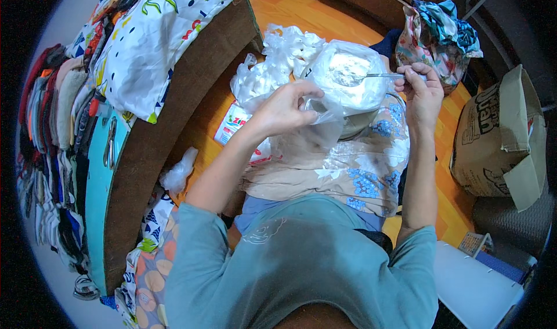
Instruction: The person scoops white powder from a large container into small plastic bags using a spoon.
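Note:
My right hand (pixel 420 87) holds a metal spoon (pixel 380 75) by its handle, and the spoon's bowl rests in white powder (pixel 346 63). That powder fills a clear plastic liner (pixel 365 98) spread over the mouth of a round container (pixel 359 126) in front of me. Just left of the container, my left hand (pixel 289 105) pinches a small clear plastic bag (pixel 328 122) between thumb and fingers. Its mouth appears spread, and whether powder is inside I cannot tell. White dust marks the flowered cloth (pixel 335 159) across my lap.
Several knotted plastic bags with white contents (pixel 256 78) lie left of the container. Beside them is a printed plastic packet (pixel 233 122). A crumpled clear bag (pixel 179 172) lies on the wooden floor. Cardboard box (pixel 483 129) and fabric bundle (pixel 435 46) stand right; a teal-topped table (pixel 98 189) borders the left.

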The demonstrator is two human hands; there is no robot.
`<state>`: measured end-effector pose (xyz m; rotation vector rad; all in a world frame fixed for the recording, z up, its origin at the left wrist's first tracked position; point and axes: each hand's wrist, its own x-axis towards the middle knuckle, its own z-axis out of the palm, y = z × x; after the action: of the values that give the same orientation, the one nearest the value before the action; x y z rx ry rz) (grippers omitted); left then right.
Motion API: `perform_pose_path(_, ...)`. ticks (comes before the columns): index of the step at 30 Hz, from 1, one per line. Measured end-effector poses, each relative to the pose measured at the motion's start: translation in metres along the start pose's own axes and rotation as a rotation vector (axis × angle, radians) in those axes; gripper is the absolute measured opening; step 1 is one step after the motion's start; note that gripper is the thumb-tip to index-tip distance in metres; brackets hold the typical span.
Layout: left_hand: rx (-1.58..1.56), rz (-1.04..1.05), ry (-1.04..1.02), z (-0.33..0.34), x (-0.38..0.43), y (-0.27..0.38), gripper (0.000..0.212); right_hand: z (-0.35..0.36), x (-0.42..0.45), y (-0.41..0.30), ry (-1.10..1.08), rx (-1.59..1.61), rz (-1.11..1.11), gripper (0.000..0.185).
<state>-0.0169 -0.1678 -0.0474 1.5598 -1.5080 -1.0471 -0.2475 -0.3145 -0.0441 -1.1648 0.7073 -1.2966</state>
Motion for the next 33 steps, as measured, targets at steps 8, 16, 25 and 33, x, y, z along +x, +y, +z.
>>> perform_pose_path(8,0.181,0.062,-0.023,0.005,0.026,0.009,0.043,0.003,0.001,-0.043,-0.075,-0.002,-0.046,0.01)
perform_pose_path(16,0.265,0.089,-0.037,0.01,0.031,0.021,0.049,0.02,-0.019,-0.051,-0.15,-0.102,-0.018,0.009)
perform_pose_path(25,0.164,0.05,-0.121,0.024,0.029,0.021,0.054,0.045,-0.054,-0.025,-0.428,-0.518,-0.022,0.007)
perform_pose_path(33,0.07,0.015,-0.208,0.017,0.029,0.008,0.048,0.038,-0.063,-0.076,-0.551,-0.559,-0.258,0.014)
